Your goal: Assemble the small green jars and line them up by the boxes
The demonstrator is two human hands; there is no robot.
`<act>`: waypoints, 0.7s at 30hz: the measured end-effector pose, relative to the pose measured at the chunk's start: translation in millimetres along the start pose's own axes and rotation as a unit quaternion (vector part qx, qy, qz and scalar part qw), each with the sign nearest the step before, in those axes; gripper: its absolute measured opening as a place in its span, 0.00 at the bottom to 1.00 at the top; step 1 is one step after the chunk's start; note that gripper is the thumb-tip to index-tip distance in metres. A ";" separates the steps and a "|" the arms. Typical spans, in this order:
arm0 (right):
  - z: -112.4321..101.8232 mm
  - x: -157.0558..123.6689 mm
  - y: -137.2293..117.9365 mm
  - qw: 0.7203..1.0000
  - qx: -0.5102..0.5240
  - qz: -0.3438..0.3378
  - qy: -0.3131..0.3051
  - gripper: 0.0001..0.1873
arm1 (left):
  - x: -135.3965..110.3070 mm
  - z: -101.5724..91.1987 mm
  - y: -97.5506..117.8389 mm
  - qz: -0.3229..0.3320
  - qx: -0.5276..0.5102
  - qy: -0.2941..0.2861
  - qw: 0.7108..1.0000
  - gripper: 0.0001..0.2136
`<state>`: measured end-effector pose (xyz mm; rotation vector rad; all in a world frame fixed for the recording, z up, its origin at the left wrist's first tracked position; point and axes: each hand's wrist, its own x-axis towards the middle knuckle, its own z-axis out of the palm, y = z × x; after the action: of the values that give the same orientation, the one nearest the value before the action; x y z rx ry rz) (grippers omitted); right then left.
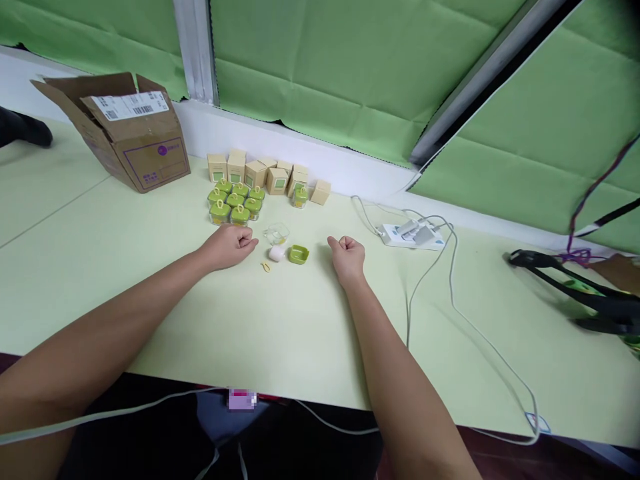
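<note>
Left hand (pixel 229 247) and right hand (pixel 349 259), fisted, nothing visibly held, flank one clear container (pixel 277 233), one green lid (pixel 299 254), one pink piece (pixel 277 253), one yellow loop (pixel 265 267); beyond, nine green-lidded jars (pixel 235 200).

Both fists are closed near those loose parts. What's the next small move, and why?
I'd probably open the right hand and pick up the green lid: it is the loose part nearest that fist. The yellow loop lies apart from it, whereas the grouped jars have such loops on top.
</note>
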<state>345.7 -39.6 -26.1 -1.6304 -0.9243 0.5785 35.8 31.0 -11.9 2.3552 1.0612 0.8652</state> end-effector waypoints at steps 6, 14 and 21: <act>-1.7 0.3 -13.4 0.995 -0.096 0.016 -0.028 0.25 | 0.2 1.3 6.7 0.005 -0.007 -0.065 0.998 0.19; -42.7 -164.6 -110.0 0.823 -0.204 -0.048 -0.528 0.10 | -0.9 3.9 8.5 0.012 -0.002 -0.107 0.994 0.17; 26.2 -268.2 31.7 0.722 -0.416 -0.047 -0.551 0.25 | -2.3 5.3 5.7 0.007 -0.004 -0.117 0.993 0.17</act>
<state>180.1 -245.1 -89.5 -1.9249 -2.4132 1.2286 41.1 25.1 -13.3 2.3899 0.9448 0.5789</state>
